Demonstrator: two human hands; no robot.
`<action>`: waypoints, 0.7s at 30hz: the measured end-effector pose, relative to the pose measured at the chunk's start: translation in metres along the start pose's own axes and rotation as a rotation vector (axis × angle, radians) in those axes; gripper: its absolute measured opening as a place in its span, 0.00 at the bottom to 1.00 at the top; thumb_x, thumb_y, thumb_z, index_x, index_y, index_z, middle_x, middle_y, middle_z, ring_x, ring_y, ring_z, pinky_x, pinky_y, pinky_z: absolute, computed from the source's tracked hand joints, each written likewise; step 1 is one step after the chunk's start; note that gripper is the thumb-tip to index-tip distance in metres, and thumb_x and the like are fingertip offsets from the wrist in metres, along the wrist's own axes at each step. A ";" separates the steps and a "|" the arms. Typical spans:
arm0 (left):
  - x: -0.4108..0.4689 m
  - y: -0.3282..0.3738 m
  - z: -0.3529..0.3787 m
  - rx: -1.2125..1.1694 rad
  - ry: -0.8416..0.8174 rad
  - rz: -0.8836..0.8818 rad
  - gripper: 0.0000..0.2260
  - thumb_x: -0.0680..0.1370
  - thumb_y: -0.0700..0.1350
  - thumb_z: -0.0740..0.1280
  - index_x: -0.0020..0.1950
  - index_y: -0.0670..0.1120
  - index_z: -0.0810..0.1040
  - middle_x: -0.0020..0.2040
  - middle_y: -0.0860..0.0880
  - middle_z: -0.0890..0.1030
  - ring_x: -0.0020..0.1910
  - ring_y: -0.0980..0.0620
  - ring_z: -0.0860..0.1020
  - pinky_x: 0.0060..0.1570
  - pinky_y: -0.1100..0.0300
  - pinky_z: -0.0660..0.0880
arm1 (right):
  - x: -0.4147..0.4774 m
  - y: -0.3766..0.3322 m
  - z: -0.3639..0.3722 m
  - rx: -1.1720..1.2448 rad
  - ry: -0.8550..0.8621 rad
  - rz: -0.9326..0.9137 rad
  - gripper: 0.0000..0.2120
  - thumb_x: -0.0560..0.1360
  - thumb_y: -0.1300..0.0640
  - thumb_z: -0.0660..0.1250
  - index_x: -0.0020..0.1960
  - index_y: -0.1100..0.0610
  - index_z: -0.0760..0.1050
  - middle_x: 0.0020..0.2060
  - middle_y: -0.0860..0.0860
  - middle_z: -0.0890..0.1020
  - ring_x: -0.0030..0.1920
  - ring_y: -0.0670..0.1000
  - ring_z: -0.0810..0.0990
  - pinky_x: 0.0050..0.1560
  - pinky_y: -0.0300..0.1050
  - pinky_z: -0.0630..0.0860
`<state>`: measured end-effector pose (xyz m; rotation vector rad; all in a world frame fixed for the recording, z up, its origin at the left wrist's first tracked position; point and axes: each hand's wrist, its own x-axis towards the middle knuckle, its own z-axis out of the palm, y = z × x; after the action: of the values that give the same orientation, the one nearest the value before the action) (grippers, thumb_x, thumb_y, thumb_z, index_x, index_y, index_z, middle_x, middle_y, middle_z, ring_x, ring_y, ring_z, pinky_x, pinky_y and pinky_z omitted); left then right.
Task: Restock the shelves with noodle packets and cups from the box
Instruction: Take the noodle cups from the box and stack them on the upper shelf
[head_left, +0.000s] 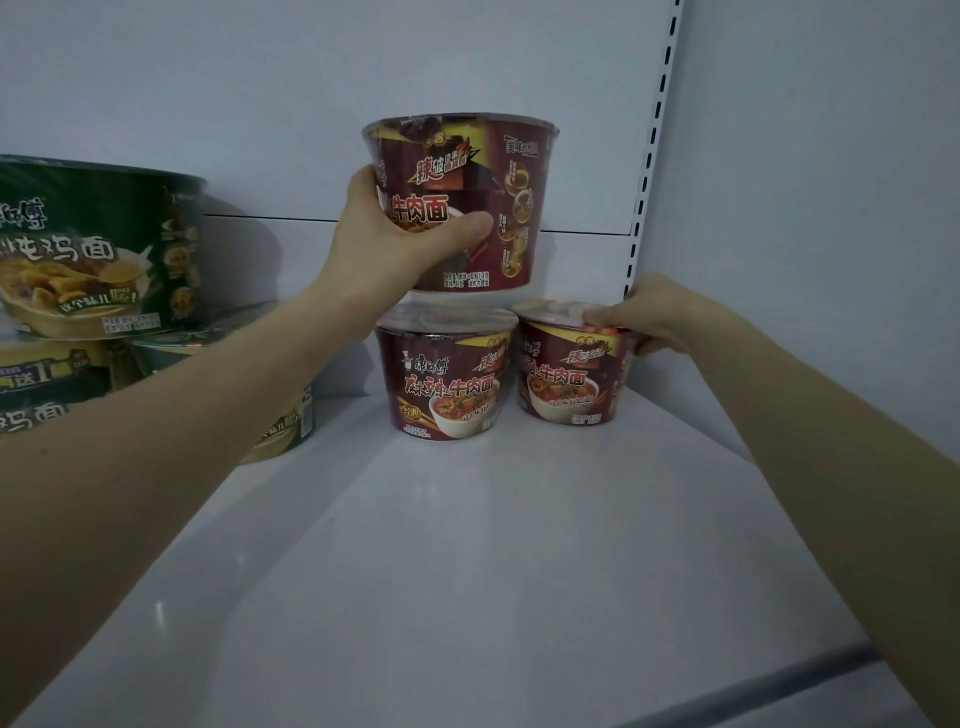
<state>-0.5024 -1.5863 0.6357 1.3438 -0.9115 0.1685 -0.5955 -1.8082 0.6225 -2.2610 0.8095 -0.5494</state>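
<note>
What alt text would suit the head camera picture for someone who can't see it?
A person's left hand holds a red noodle cup above two matching cups standing side by side on a white shelf, while the right hand grips the right-hand cup at its rim. Stacked green noodle cups stand at the left.

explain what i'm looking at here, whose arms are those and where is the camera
There is no machine here. These are a person's two bare arms, filmed by one wide-angle camera worn on their head, looking forward and down. They are stocking a white shelf with noodle cups. The left hand grips a red cup, held over a pair of red cups standing side by side on the shelf. I cannot tell whether it touches them. The right hand holds the right cup of that pair at its rim. Green cups are stacked at the left.
</note>
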 end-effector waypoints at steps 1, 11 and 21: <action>0.000 -0.001 0.000 -0.005 -0.004 -0.001 0.25 0.67 0.46 0.75 0.56 0.52 0.64 0.52 0.55 0.78 0.47 0.61 0.80 0.38 0.69 0.77 | 0.001 0.001 -0.001 -0.002 -0.006 -0.003 0.15 0.73 0.54 0.69 0.54 0.64 0.73 0.41 0.56 0.77 0.38 0.51 0.76 0.39 0.44 0.76; 0.000 -0.003 0.004 -0.009 -0.031 0.002 0.28 0.63 0.50 0.76 0.57 0.52 0.64 0.54 0.53 0.78 0.49 0.58 0.80 0.43 0.64 0.79 | -0.001 0.004 -0.007 0.042 0.065 0.056 0.18 0.69 0.51 0.73 0.43 0.66 0.73 0.32 0.56 0.77 0.29 0.49 0.75 0.30 0.41 0.78; -0.001 0.002 0.008 -0.003 -0.021 0.013 0.27 0.67 0.47 0.75 0.59 0.50 0.63 0.54 0.52 0.78 0.48 0.59 0.80 0.38 0.69 0.77 | -0.001 0.007 0.002 0.232 0.087 0.043 0.17 0.70 0.60 0.72 0.55 0.66 0.73 0.36 0.56 0.75 0.31 0.49 0.70 0.32 0.41 0.69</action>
<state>-0.5077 -1.5921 0.6357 1.3395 -0.9380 0.1637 -0.5981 -1.8107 0.6162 -2.0153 0.7921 -0.6891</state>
